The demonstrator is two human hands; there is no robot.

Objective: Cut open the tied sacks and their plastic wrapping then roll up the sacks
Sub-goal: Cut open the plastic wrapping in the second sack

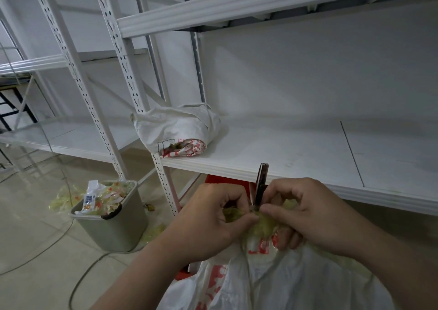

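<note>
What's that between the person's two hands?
Head view: a dark cutter stands upright between the left hand and right hand, tip at the yellowish wrapping bunched on the sack.

The sack [272,283] runs off the bottom edge. Its tied neck is covered by the curled fingers of the 2 hands, the left hand [208,217] and the right hand [315,212]. The tool [260,184] between them has its lower end hidden there, so whether it is a blade or scissors cannot be told. A red object [227,181] under the shelf [296,148] is mostly hidden. The label [88,199] in the bin [113,231] is too small to read.
</note>
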